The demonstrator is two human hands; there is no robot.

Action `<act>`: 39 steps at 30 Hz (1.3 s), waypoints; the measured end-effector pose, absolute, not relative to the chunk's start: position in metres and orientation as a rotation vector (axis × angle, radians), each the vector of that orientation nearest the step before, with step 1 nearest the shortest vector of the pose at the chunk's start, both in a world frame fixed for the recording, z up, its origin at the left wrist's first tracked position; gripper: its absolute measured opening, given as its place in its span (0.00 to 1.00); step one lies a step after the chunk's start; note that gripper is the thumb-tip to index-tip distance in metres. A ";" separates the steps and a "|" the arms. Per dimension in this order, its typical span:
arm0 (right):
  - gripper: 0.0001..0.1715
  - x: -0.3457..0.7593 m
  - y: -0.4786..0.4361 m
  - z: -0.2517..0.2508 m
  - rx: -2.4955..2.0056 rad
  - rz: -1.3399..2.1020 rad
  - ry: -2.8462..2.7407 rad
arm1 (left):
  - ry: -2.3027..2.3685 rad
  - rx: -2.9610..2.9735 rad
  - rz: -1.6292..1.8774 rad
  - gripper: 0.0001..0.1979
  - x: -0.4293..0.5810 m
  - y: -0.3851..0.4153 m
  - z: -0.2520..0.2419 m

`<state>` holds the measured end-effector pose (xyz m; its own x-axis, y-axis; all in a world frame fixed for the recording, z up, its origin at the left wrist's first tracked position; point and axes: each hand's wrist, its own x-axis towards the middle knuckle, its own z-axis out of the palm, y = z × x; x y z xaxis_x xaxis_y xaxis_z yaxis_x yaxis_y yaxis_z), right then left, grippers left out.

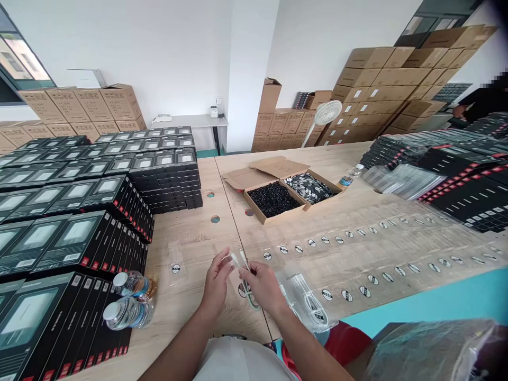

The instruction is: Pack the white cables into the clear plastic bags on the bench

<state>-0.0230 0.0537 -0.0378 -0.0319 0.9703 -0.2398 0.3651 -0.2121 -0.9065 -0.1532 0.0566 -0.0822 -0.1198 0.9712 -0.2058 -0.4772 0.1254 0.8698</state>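
Left hand and right hand pinch a white cable, close together (a clear bag lies at four o'clock)

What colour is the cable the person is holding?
White; the cable shows best in the head view.
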 end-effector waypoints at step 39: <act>0.08 -0.048 0.053 -0.050 -1.894 0.485 -2.222 | 1.040 0.310 1.399 0.16 -0.151 0.069 -0.079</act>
